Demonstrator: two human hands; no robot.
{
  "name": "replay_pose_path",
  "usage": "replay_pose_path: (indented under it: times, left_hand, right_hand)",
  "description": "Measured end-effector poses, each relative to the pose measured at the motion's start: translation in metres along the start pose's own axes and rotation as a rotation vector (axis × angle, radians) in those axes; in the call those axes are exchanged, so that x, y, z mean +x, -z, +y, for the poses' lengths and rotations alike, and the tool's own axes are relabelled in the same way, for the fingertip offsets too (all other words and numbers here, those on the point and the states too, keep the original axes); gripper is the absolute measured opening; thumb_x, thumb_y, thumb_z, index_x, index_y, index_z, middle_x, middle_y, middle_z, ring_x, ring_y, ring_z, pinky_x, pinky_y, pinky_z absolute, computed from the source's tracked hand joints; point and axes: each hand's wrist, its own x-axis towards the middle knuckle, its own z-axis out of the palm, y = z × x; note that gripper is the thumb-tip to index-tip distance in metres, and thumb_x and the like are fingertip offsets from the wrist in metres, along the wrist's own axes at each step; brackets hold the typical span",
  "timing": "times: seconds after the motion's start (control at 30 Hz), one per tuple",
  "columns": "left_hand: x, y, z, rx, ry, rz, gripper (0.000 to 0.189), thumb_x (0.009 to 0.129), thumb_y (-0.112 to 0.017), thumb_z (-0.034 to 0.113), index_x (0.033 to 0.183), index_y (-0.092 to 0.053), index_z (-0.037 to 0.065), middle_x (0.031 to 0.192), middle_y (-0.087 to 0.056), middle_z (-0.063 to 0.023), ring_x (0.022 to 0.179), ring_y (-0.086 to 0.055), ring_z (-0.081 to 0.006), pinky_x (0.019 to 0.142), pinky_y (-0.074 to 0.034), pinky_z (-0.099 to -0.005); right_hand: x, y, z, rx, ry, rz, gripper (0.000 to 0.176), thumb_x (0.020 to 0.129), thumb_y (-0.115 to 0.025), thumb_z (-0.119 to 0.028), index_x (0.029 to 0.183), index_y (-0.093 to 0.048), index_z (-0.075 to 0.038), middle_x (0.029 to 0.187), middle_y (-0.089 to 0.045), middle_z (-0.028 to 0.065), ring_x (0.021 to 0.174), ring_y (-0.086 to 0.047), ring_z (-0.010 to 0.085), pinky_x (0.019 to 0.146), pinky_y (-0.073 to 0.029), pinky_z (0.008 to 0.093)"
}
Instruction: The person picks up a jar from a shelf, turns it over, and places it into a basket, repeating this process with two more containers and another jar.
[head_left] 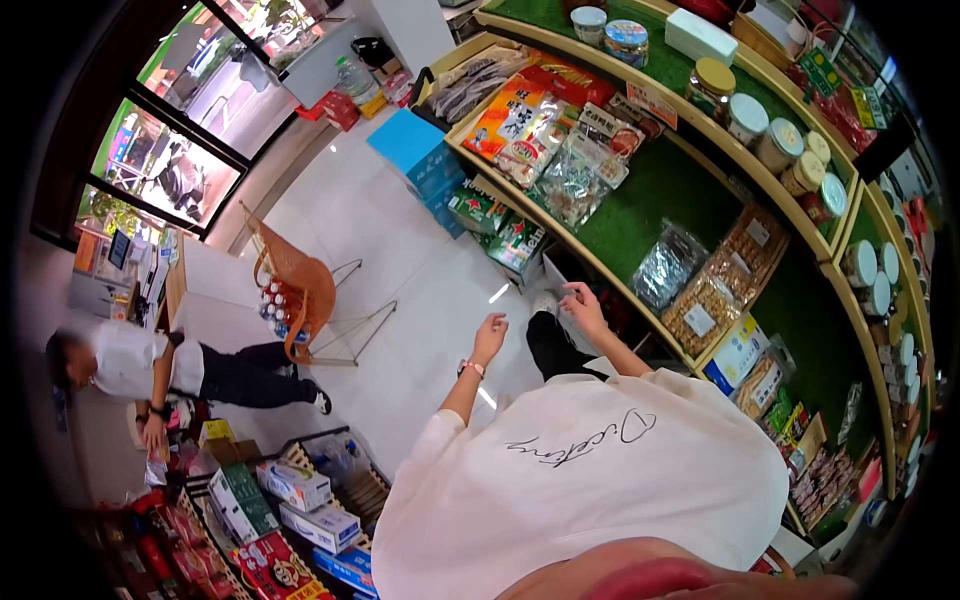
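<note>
My left hand [489,338], with a watch or bracelet at the wrist, hangs in the air over the white floor. Its fingers are loosely bent, and nothing shows in them. Beside the long shelf, my right hand [584,309] is raised with fingers apart and holds nothing. The nearest goods are green beer cartons [518,246] on the floor and clear bags of snacks [697,318] on the green-lined shelf [640,222]. Neither hand touches them.
Red and orange food packs [513,118] lie farther along the shelf; jars [780,146] line its upper tier. A brown chair [303,275] stands left, near another person [170,365]. Boxed goods [318,525] fill a rack at lower left. Blue boxes [415,160] stand on the floor.
</note>
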Motion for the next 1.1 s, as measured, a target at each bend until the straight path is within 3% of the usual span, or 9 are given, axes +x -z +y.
replay_pose_path:
  times: [0.27, 0.33, 0.47, 0.5, 0.67, 0.87, 1.0, 1.07, 1.1]
  left_hand:
    - [0.227, 0.025, 0.127, -0.099, -0.311, -0.069, 0.029, 0.085, -0.060, 0.019, 0.109, -0.058, 0.002, 0.093, -0.066, -0.0118, 0.078, -0.064, -0.0218, 0.071, -0.050, -0.0314]
    - [0.261, 0.044, 0.199, -0.038, -0.414, -0.081, 0.028, 0.085, -0.060, 0.018, 0.106, -0.058, 0.001, 0.089, -0.065, -0.0110, 0.078, -0.064, -0.0208, 0.071, -0.050, -0.0313]
    - [0.356, 0.050, 0.278, -0.082, -0.521, -0.127, 0.030, 0.085, -0.060, 0.018, 0.108, -0.056, -0.001, 0.095, -0.064, -0.0118, 0.083, -0.062, -0.0190, 0.070, -0.050, -0.0308]
    - [0.370, 0.052, 0.304, -0.172, -0.419, -0.193, 0.034, 0.084, -0.062, 0.017, 0.111, -0.054, -0.001, 0.101, -0.062, -0.0126, 0.087, -0.061, -0.0193, 0.073, -0.050, -0.0313]
    - [0.468, 0.046, 0.403, -0.051, -0.849, 0.000, 0.043, 0.081, -0.067, 0.019, 0.116, -0.051, 0.001, 0.104, -0.057, -0.0130, 0.094, -0.057, -0.0224, 0.080, -0.047, -0.0323]
    - [0.554, 0.032, 0.523, 0.021, -0.941, 0.074, 0.073, 0.073, -0.076, 0.030, 0.127, -0.040, -0.003, 0.121, -0.049, -0.0195, 0.103, -0.054, -0.0254, 0.087, -0.044, -0.0354]
    - [0.618, 0.020, 0.590, -0.100, -0.943, 0.108, 0.107, 0.060, -0.083, 0.042, 0.133, -0.027, -0.012, 0.132, -0.039, -0.0283, 0.123, -0.039, -0.0353, 0.103, -0.032, -0.0388]
    - [0.651, 0.008, 0.600, -0.065, -1.041, 0.023, 0.111, 0.058, -0.084, 0.043, 0.134, -0.025, -0.012, 0.133, -0.037, -0.0282, 0.124, -0.038, -0.0353, 0.104, -0.032, -0.0388]
    - [0.677, -0.005, 0.599, -0.139, -1.067, -0.090, 0.104, 0.056, -0.085, 0.041, 0.130, -0.031, -0.008, 0.127, -0.045, -0.0258, 0.117, -0.047, -0.0335, 0.098, -0.040, -0.0390]
  right_hand:
    - [0.184, -0.012, -0.052, 0.139, 0.127, 0.131, 0.025, 0.088, -0.052, -0.006, 0.113, -0.051, -0.005, 0.078, -0.062, 0.0050, 0.074, -0.056, 0.0100, 0.070, -0.045, 0.0231]
    - [0.227, -0.014, -0.071, 0.192, 0.247, 0.197, 0.025, 0.088, -0.052, -0.005, 0.113, -0.050, -0.005, 0.081, -0.062, 0.0054, 0.076, -0.057, 0.0101, 0.071, -0.045, 0.0232]
    - [0.288, -0.007, -0.129, 0.194, 0.321, 0.168, 0.026, 0.091, -0.050, -0.008, 0.116, -0.050, -0.007, 0.087, -0.060, 0.0036, 0.081, -0.056, 0.0094, 0.073, -0.043, 0.0223]
    - [0.302, -0.002, -0.148, 0.180, 0.347, 0.177, 0.026, 0.091, -0.050, -0.008, 0.117, -0.050, -0.007, 0.089, -0.060, 0.0037, 0.083, -0.056, 0.0093, 0.074, -0.043, 0.0223]
    - [0.363, 0.032, -0.227, 0.187, 0.528, 0.305, 0.027, 0.088, -0.054, -0.004, 0.115, -0.050, -0.005, 0.092, -0.060, 0.0050, 0.083, -0.057, 0.0093, 0.075, -0.044, 0.0226]
    - [0.416, 0.059, -0.311, -0.061, 0.569, 0.232, 0.035, 0.088, -0.056, -0.008, 0.122, -0.048, -0.007, 0.110, -0.057, 0.0059, 0.099, -0.055, 0.0142, 0.089, -0.043, 0.0285]
    - [0.469, 0.049, -0.331, 0.003, 0.651, 0.281, 0.048, 0.085, -0.060, -0.011, 0.130, -0.043, -0.010, 0.121, -0.052, 0.0115, 0.109, -0.051, 0.0179, 0.092, -0.042, 0.0314]
    - [0.502, 0.047, -0.337, 0.018, 0.627, 0.317, 0.054, 0.085, -0.062, -0.013, 0.134, -0.040, -0.011, 0.127, -0.048, 0.0130, 0.115, -0.048, 0.0209, 0.094, -0.040, 0.0336]
    - [0.512, 0.041, -0.340, 0.058, 0.579, 0.312, 0.057, 0.083, -0.064, -0.014, 0.134, -0.039, -0.011, 0.127, -0.048, 0.0143, 0.116, -0.047, 0.0234, 0.096, -0.040, 0.0339]
